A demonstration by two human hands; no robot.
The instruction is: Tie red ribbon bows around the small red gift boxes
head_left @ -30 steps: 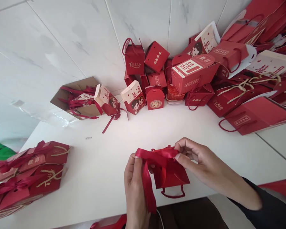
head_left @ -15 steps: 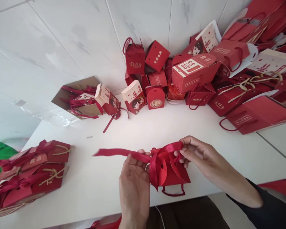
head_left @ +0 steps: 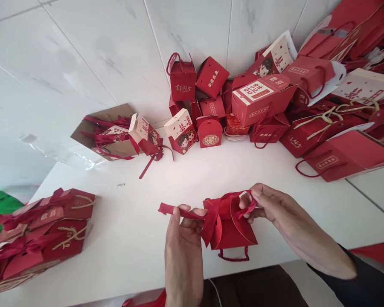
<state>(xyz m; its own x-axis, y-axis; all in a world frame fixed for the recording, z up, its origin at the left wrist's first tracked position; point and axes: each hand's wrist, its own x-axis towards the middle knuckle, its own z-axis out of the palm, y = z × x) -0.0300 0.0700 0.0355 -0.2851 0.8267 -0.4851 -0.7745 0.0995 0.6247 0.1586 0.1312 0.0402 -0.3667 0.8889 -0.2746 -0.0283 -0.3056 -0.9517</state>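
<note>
A small red gift box (head_left: pixel 233 228) with rounded flaps and a cord handle lies on the white table (head_left: pixel 141 238) near its front edge. A red ribbon (head_left: pixel 179 211) runs through the box's top. My left hand (head_left: pixel 182 247) pinches the ribbon's left end, which sticks out to the left. My right hand (head_left: pixel 275 213) pinches a loop of the same ribbon at the box's upper right. Both hands are closed on the ribbon.
A heap of red gift boxes and bags (head_left: pixel 259 102) fills the back right against the tiled wall. A brown carton (head_left: pixel 105 132) with ribbons lies at the back left. Flat red boxes with ribbons (head_left: pixel 41 230) are stacked at the left edge. Something green (head_left: pixel 0 204) shows at far left.
The ribbon, first bunched over the box, was drawn out to the left by my left hand; its free end is now shorter. My right hand took hold of a loop at the right.
</note>
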